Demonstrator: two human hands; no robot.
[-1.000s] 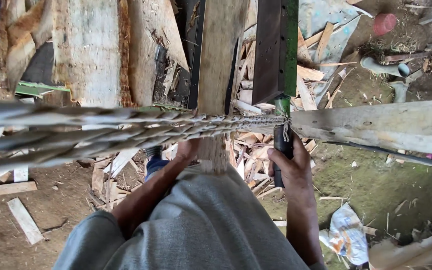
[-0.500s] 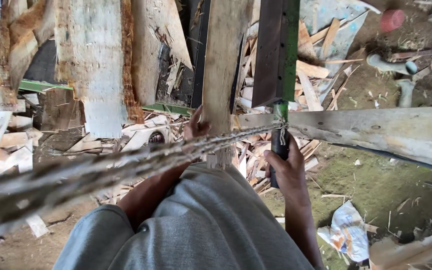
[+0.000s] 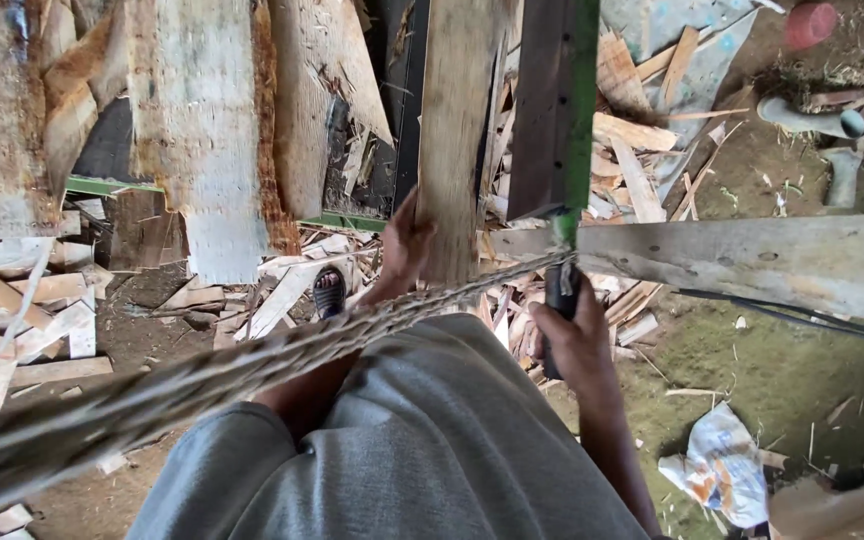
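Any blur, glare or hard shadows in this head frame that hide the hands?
Head view: even daylight, no glare; the twisted rope near the lens is blurred and crosses the left hand; the right hand on the dark handle is sharp; the plank reads clearly.

Probably sawmill yard: wood offcuts (image 3: 282, 285)

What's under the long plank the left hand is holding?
Under the plank, wood offcuts litter the dirt, and a black sandal shows near the left hand. The plank's near end and the ground directly beneath are hidden by the grey shirt.
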